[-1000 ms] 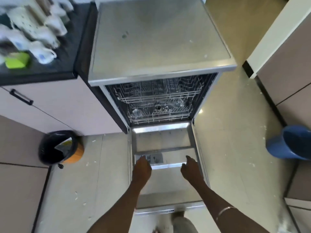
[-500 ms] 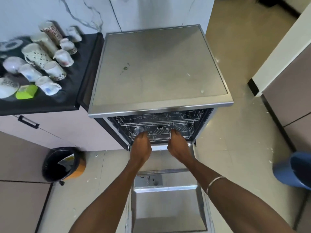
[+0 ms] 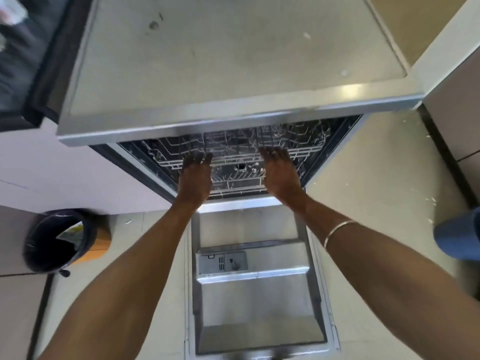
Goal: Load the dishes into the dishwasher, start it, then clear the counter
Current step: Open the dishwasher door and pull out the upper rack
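Observation:
The steel dishwasher (image 3: 233, 61) stands in front of me with its door (image 3: 257, 302) folded down flat toward me. Inside the opening sit wire racks (image 3: 236, 154) that look bare. My left hand (image 3: 195, 175) and my right hand (image 3: 279, 172) reach into the opening side by side, fingers stretched out over the front of the racks. Whether the fingertips touch the wire I cannot tell. Neither hand holds anything. The dishes are almost out of view, only a blurred white bit (image 3: 11, 9) at the top left on the dark counter (image 3: 18, 61).
A black bin with an orange base (image 3: 55, 240) stands on the floor at the left, below the counter cabinet. A blue bucket (image 3: 458, 237) sits at the right edge. A cabinet wall (image 3: 452, 81) closes in the right side. The tiled floor shows white specks.
My hands went from the lowered door up into the dishwasher opening, and now spread wider with fingers extended over the racks. The view has dropped closer, so the counter dishes slid out of frame.

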The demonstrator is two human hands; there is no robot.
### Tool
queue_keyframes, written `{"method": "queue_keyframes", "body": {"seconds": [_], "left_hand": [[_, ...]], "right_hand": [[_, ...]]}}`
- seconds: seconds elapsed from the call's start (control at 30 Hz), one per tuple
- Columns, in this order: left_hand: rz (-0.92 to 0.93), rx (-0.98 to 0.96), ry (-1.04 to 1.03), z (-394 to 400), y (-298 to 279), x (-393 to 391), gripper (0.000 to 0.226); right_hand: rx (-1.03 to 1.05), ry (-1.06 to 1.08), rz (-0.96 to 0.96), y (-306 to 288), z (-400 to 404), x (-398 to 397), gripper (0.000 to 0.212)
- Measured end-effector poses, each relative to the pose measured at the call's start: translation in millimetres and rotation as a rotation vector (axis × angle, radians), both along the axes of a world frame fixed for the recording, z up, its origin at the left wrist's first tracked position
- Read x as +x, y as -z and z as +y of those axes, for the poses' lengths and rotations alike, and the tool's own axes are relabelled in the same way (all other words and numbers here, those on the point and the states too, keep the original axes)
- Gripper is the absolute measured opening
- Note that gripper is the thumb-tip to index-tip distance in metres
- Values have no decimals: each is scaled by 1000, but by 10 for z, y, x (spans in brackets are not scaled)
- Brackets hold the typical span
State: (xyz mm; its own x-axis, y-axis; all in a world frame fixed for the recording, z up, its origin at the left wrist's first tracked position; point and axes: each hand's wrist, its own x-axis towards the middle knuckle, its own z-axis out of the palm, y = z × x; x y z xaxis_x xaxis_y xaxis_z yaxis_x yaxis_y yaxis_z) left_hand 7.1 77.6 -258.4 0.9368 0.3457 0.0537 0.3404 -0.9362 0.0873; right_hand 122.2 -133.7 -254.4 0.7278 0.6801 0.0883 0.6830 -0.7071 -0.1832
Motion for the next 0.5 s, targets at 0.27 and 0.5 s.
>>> {"method": "queue_keyframes", "body": {"seconds": [0.27, 0.5], "left_hand": [[-42, -105, -101, -185, -303, -6, 43], [-45, -104, -199, -362, -242, -268, 26]], "right_hand": [[87, 114, 57, -123, 106, 100, 51], [152, 234, 271, -168, -135, -82, 36]]}}
